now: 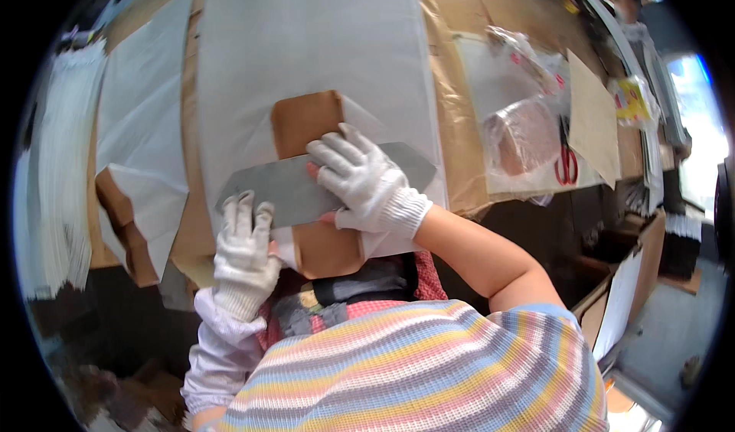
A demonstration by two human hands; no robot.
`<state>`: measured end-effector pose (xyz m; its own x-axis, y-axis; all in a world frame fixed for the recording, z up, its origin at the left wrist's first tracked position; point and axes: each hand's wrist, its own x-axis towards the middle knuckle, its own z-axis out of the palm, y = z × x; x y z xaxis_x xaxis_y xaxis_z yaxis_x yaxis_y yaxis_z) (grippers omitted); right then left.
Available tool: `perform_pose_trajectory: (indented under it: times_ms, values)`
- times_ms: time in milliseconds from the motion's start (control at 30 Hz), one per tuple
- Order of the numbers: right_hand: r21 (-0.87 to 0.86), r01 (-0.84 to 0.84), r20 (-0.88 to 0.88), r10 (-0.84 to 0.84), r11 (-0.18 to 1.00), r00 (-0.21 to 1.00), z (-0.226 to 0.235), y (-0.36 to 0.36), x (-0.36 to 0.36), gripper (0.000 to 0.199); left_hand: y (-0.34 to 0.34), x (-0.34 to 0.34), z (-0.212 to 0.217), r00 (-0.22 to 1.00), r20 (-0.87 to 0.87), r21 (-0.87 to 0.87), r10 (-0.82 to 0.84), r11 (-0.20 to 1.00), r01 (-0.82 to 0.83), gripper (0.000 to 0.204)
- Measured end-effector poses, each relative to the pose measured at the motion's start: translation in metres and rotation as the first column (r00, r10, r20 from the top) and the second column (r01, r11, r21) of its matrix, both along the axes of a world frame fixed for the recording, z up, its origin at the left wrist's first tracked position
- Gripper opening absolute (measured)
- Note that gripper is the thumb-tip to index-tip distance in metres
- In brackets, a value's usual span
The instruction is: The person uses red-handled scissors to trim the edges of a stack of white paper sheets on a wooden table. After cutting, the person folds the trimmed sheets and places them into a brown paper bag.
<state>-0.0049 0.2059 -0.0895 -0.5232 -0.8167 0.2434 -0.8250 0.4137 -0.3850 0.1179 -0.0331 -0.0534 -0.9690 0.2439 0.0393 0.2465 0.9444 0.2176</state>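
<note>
A flat grey plate (279,191) with angled ends lies crosswise over a brown-and-white paper piece, whose brown flaps (308,122) stick out above and below it. My right hand (370,183), in a white knit glove, rests across the middle of the plate. Its fingers are stretched out on top, and the bare thumb tip is at the near edge. At the plate's left end, my left hand (245,256), gloved too, has its fingers extended onto the grey surface. Its thumb is beside the lower flap. What lies directly beneath the plate is hidden.
A large white sheet (306,34) covers the table's middle. Another folded brown-and-white paper piece (142,221) and a stack of white sheets (61,172) lie left. To the right are red-handled scissors (566,164), a clear plastic bag (521,137) and a beige card (591,118).
</note>
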Motion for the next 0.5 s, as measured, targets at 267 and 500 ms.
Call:
perform_pose_trajectory:
  times_ms: [267, 500]
  values:
    - [-0.140, -0.008, 0.084, 0.020, 0.990, 0.996, 0.015, 0.053, 0.013, 0.025, -0.027, -0.017, -0.031, 0.959, -0.123, -0.079, -0.254, 0.966, 0.246, 0.045]
    - [-0.039, 0.426, 0.203, -0.410, 0.904, 0.889, 0.003, 0.052, 0.038, 0.028, -0.017, -0.019, -0.033, 0.995, -0.069, 0.353, 0.078, 0.934, -0.049, 0.021]
